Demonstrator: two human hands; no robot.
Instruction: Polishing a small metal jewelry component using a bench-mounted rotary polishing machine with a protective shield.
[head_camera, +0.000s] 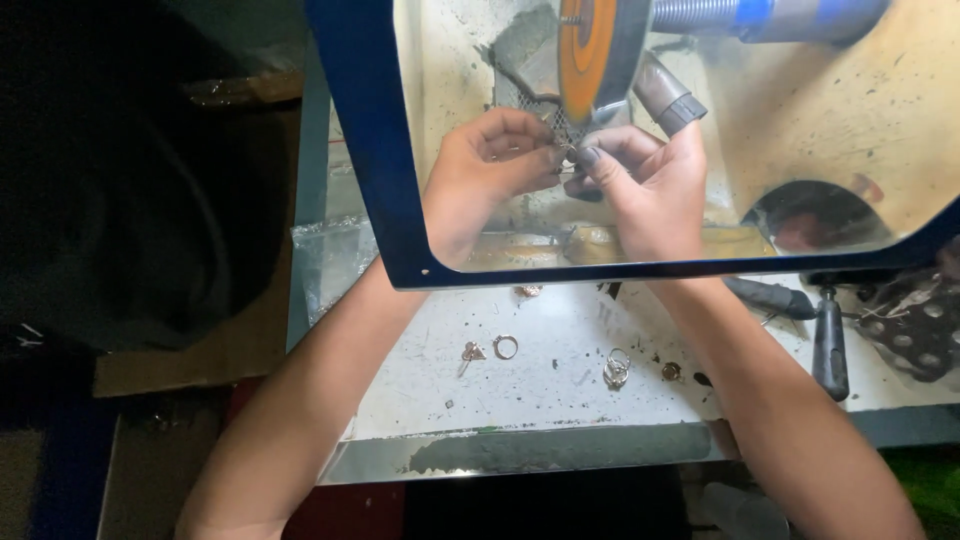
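Behind a clear shield with a dark blue frame, both my hands meet under an orange polishing wheel. My left hand and my right hand pinch one small metal piece between their fingertips, held against the wheel's lower edge. A grey finger cot covers one finger of my right hand. What kind of piece it is cannot be made out.
On the white bench lie a gold ring, a small pendant, a silver ring and a tiny round piece. Dark-handled tools lie at right. A round hole opens behind the shield. The left is dark.
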